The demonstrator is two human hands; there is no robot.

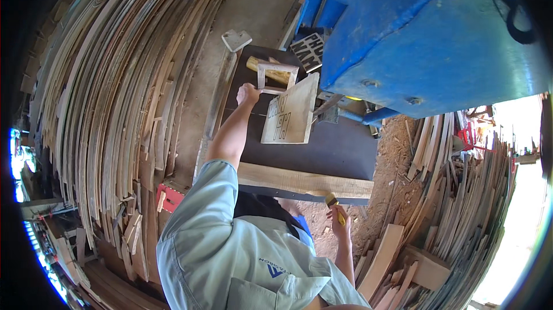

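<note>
My left hand [247,94] reaches across the dark tabletop [340,151], its fingers closed at the lower left corner of a small wooden frame [279,69]. Just right of that frame, a pale wooden board [292,115] with outlined letters stands tilted over the table. Low and to the right, by the table's near edge, my right hand [341,226] grips a flat paintbrush [334,205] by its yellow handle, bristles pointing up and away from me. A rough piece of yellowish wood [268,71] lies behind the frame.
A large blue metal machine [426,45] overhangs the table's far right. Beneath it rests a dark sign plate [308,52] with raised letters. Long timber strips [121,74] are stacked at left, more planks [455,206] at right. A wooden plank [299,180] runs along the table's near side.
</note>
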